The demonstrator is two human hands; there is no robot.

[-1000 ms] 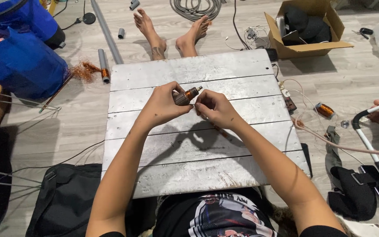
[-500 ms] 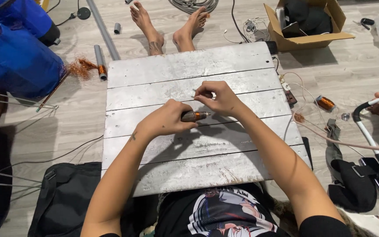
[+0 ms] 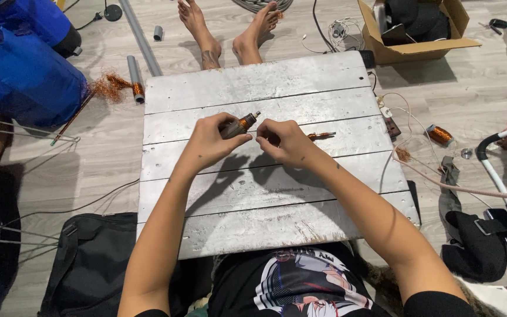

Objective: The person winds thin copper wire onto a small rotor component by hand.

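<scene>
Since half a second ago both hands have lifted slightly and drifted toward the far edge of the worktop (image 3: 253, 194); the small copper-wound motor core (image 3: 239, 125) now sits tilted, shaft end pointing up and to the right, where before it lay nearly level.

Left hand (image 3: 209, 142): fingers curled shut around the core, thumb on top, only the shaft end and part of the copper winding showing. Core is held just above the grey planked worktop, not resting on it.

Right hand (image 3: 283, 141): fingertips pinched together just beside the shaft end. It probably grips a fine strand of wire, but the strand is too thin to make out.

A short twist of copper wire (image 3: 320, 136) lies on the worktop just right of the right hand.

Risk, as judged: a thin strand pulled at an angle against the core's edge could snap or snag, leaving a stub hard to catch again. The left-hand grip covers most of the winding, so turns could bind under the fingers.

Also seen: bare feet (image 3: 224, 32) beyond the worktop, cardboard box (image 3: 412, 26), copper spool (image 3: 439, 134) on the floor.
</scene>
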